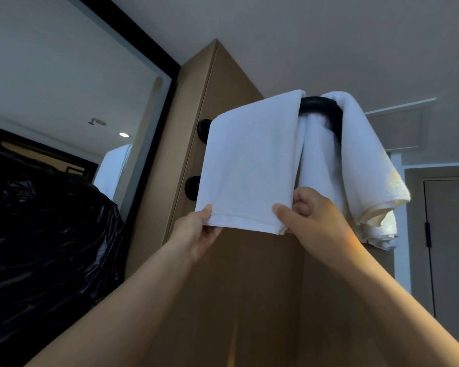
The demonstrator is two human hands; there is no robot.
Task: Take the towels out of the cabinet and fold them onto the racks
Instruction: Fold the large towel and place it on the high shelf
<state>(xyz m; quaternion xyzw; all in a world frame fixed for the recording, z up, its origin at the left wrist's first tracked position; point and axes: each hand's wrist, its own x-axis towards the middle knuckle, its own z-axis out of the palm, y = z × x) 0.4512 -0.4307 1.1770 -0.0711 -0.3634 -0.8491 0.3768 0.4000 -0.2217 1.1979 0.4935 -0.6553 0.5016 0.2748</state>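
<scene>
Here the left hand (196,230) and the right hand (313,215) each pinch a bottom corner of the flat white towel (249,160), thumbs on its front face. The cloth runs up from the fingers over the black rack (319,104) above them. A hard downward tug could, I judge, drag it off the bar or skew its hem. The bulkier second towel (366,154), just right of the right-hand fingers, hangs unevenly and could slip if brushed.

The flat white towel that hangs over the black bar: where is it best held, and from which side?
At the two bottom corners of the flat towel, from below: it hangs free from the black bar, hem lowest. Left hand and right hand pinch there.
</scene>
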